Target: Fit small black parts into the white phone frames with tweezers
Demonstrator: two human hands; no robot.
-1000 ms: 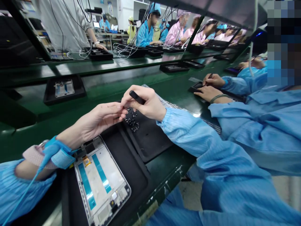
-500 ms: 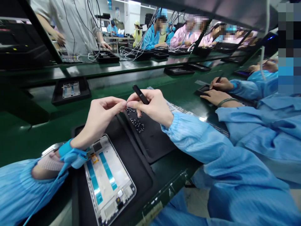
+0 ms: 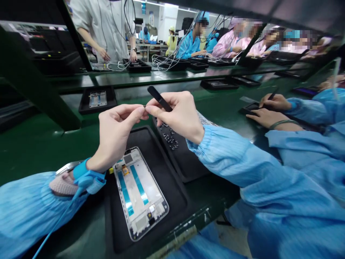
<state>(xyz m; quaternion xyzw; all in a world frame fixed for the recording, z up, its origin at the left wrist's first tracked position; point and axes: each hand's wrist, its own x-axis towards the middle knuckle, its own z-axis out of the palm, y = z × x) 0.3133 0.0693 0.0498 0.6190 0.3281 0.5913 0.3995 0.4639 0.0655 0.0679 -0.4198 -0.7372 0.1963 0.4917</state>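
My left hand point(image 3: 114, 127) is closed in a pinch, thumb against fingers, on a tiny dark part point(image 3: 145, 107). My right hand point(image 3: 179, 117) meets it there, thumb and fingertip at the same part. Black tweezers point(image 3: 159, 98) lie across my right palm, rounded end pointing up and left; their tips are hidden. Below my hands a phone frame point(image 3: 145, 172) with two blue strips and an orange flex piece rests tilted in a black tray point(image 3: 175, 212). Several small black parts point(image 3: 170, 139) are scattered in a second tray point(image 3: 191, 162), partly under my right hand.
A blue wrist strap point(image 3: 90, 180) with a cord is on my left wrist. Another tray with a phone frame point(image 3: 97, 99) stands behind, near a green post point(image 3: 45, 82). At right, a co-worker's hands point(image 3: 275, 113) work over a dark tray. Cables point(image 3: 167, 63) hang over the far bench.
The view has swung left, so the trays and bench appear further right. My hands remain together at the fingertips, and the tweezers are still in my right hand.
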